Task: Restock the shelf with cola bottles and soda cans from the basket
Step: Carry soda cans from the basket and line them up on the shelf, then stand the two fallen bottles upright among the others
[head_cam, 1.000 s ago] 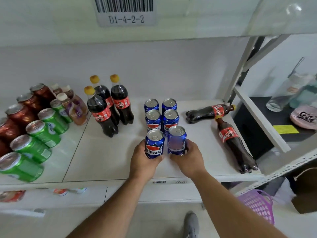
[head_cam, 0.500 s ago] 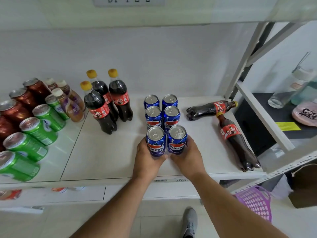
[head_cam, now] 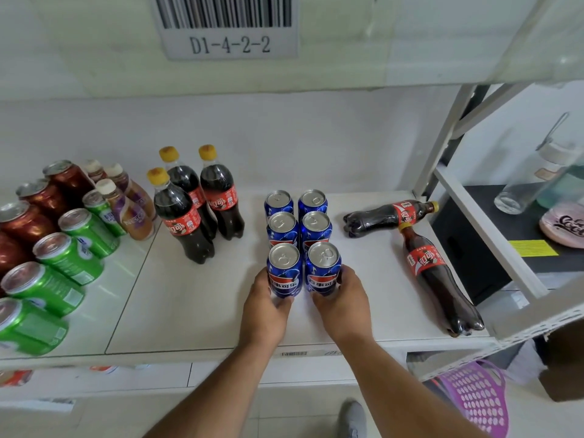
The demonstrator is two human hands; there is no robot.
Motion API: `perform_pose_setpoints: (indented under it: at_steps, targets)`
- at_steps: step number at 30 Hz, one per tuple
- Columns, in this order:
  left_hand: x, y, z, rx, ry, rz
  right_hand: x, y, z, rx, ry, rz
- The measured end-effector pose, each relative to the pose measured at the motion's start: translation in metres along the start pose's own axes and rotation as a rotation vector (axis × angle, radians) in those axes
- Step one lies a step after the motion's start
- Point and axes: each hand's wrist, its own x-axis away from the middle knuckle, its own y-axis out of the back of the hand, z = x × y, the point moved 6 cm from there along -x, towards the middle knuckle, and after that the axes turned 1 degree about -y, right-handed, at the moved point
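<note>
While both hands are wrapping the front cans, left hand is gripping the left can & right hand the right can, prob. squaring them w/ the blue rows behind. Two cola bottles are lying flat right of the cans, not yet stood up; basket is sitting below-right, under the shelf.

Cut off and hidden

The purple basket ran off the bottom edge; the green can at the shelf's front left corner was blurred and cropped.

Shelf label reads "D1-4-2-2"; brown bottle, "NESC".
</note>
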Motion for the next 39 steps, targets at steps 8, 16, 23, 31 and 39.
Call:
perform_pose_setpoints:
  at_steps: [8, 16, 23, 31, 39]
  targets:
    - [-0.01, 0.001, 0.0, -0.002, -0.003, 0.01, -0.008, -0.007, 0.003, 0.021, -0.026, 0.001]
    - [-0.013, 0.001, -0.003, -0.02, 0.002, 0.024, -0.008, -0.009, 0.002, 0.034, -0.048, 0.006]
    - [-0.02, 0.005, -0.011, -0.128, 0.01, 0.044, -0.003, -0.005, 0.004, 0.068, -0.05, 0.04]
    - [-0.008, 0.01, -0.002, -0.207, 0.085, 0.114, 0.003, 0.008, 0.003, 0.133, -0.076, 0.073]
    - [0.043, 0.039, -0.044, -0.179, -0.15, -0.014, 0.022, 0.081, 0.0, 0.179, -0.114, -0.059]
